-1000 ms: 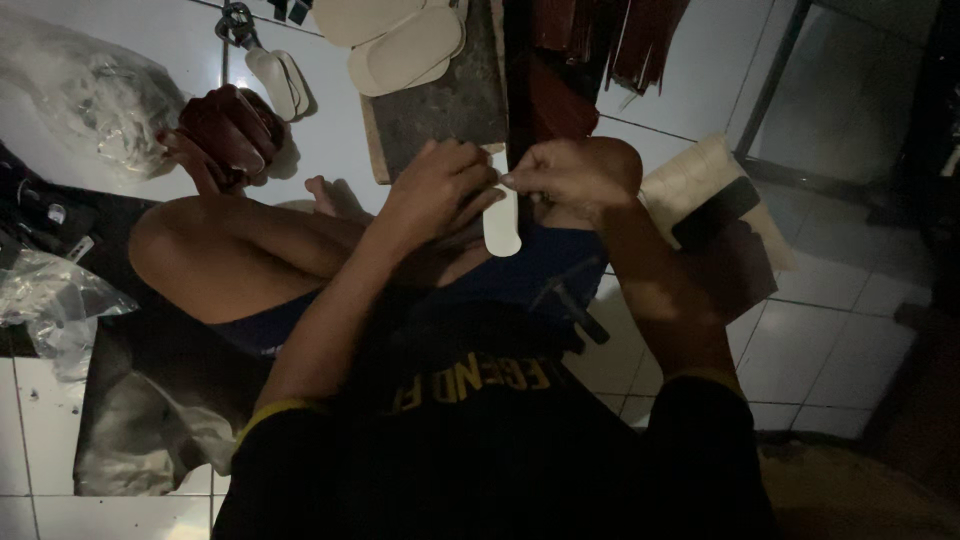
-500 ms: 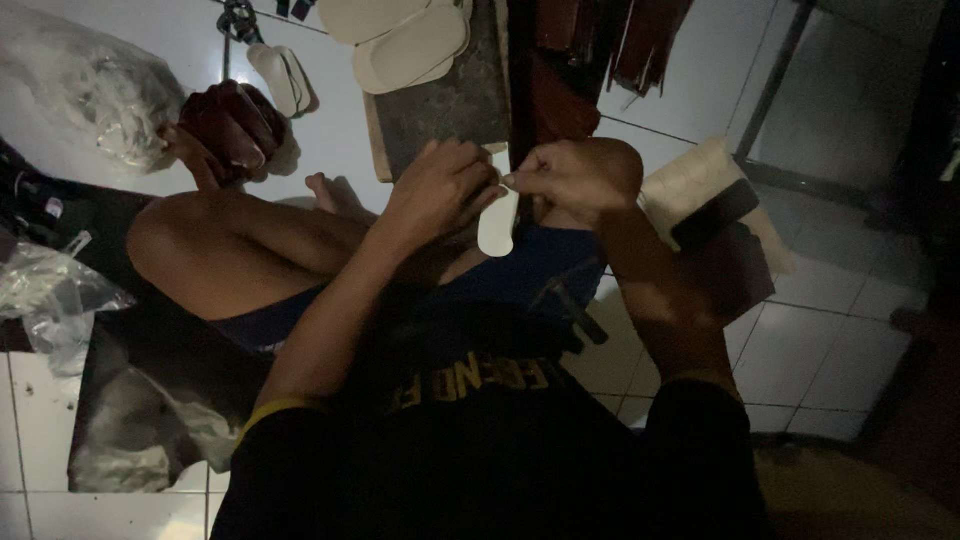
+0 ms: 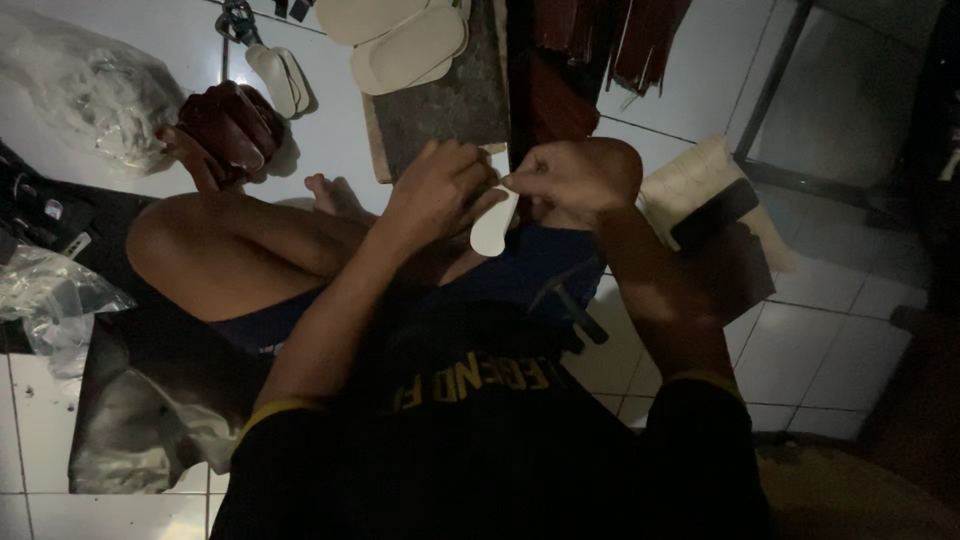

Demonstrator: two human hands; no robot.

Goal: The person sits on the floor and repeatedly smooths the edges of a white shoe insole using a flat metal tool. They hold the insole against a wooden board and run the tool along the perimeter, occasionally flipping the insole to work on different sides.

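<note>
Left hand (image 3: 435, 190): it is closed on the top of a small white insole (image 3: 493, 222), fingers pinched on the edge.
Right hand (image 3: 570, 180): it is closed too, pinching the same top edge from the other side.
Insole: it hangs between both hands, above the lap and the blue shorts (image 3: 520, 285).
Board (image 3: 440, 100): a dark board lies on the floor just past the hands.
Pile (image 3: 400, 40): more pale insoles lie on the far end of the board.
Other insoles (image 3: 278, 75): two more lie on the white floor (image 3: 330, 140), near a dark red thing I cannot make out.
Bags (image 3: 60, 300): clear plastic bags sit at the left.
How far: it looks like one insole is being worked on; the pile may be finished or waiting, I cannot tell which.
</note>
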